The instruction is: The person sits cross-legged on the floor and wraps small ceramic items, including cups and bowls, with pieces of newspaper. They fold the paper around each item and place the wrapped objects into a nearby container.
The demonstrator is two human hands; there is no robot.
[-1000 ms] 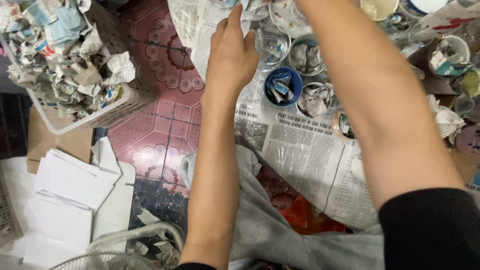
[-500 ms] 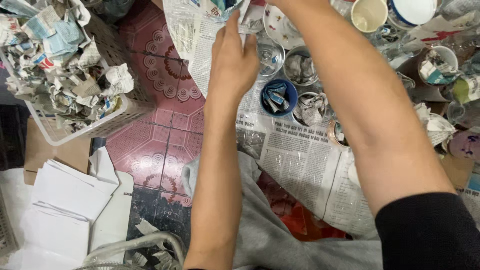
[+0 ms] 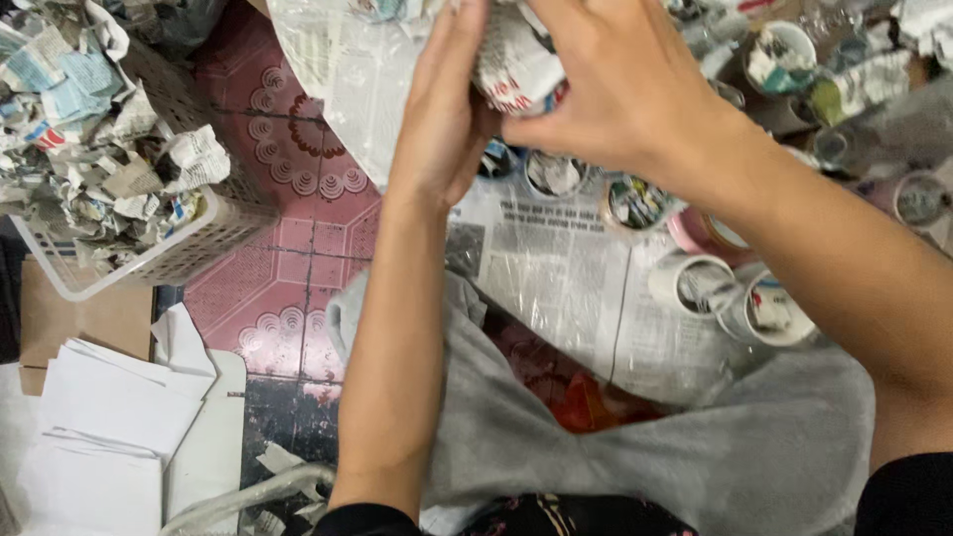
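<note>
A: Crumpled newsprint, a grey-white printed wad (image 3: 516, 65), pressed between both hands at the top of the view. Right hand (image 3: 620, 84) curled round it from the far side, fingers closed on the paper.

B: Left hand (image 3: 447, 119) flat against the near side, fingers straight and together, palm pushing in rather than gripping. Wad held in the air, well above the floor.

A: Below the hands, a spread sheet of printed newspaper (image 3: 556, 268) on the floor, with a row of small round cups (image 3: 695, 283) standing on it. Several already stuffed with paper scraps, by the look of the nearest ones.

B: A dark blue cup (image 3: 496, 159) just under the left wrist, contents hard to make out. More cups towards the upper right, blurred.

A: Off to the left, a white plastic mesh basket (image 3: 189, 248) heaped with more crumpled newspaper balls, on red patterned floor tiles (image 3: 298, 169).

B: So plenty of wads left in the basket, a good share of cups filled; rest of the count impossible to judge from here.

A: Stack of white paper sheets (image 3: 109, 407) lower left, untouched.
</note>
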